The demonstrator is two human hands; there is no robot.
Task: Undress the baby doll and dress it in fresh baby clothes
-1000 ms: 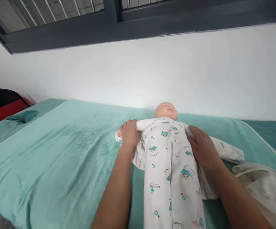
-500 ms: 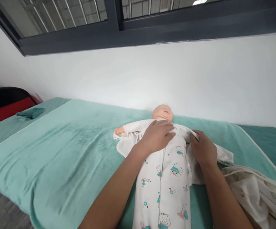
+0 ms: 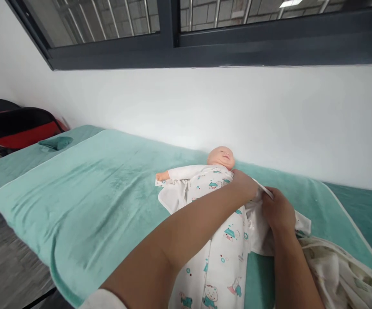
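Note:
A baby doll (image 3: 222, 157) lies on its back on a teal towel (image 3: 102, 184), dressed in a white printed romper (image 3: 221, 253). My left hand (image 3: 245, 184) reaches across the doll's chest to its far side, fingers curled at the romper's edge near the shoulder. My right hand (image 3: 277, 210) is closed on the romper's loose white flap beside the left hand. The doll's bare hand (image 3: 161, 176) sticks out of the near sleeve to the left.
A crumpled cream cloth (image 3: 343, 274) lies at the lower right. A small folded teal cloth (image 3: 56, 142) rests at the far left by a black and red chair (image 3: 18, 128). A white wall and a dark window frame (image 3: 205, 47) stand behind the bed.
My left hand has moved from the doll's near sleeve across its chest to the far shoulder. My right hand has closed on the romper flap. The view has shifted left.

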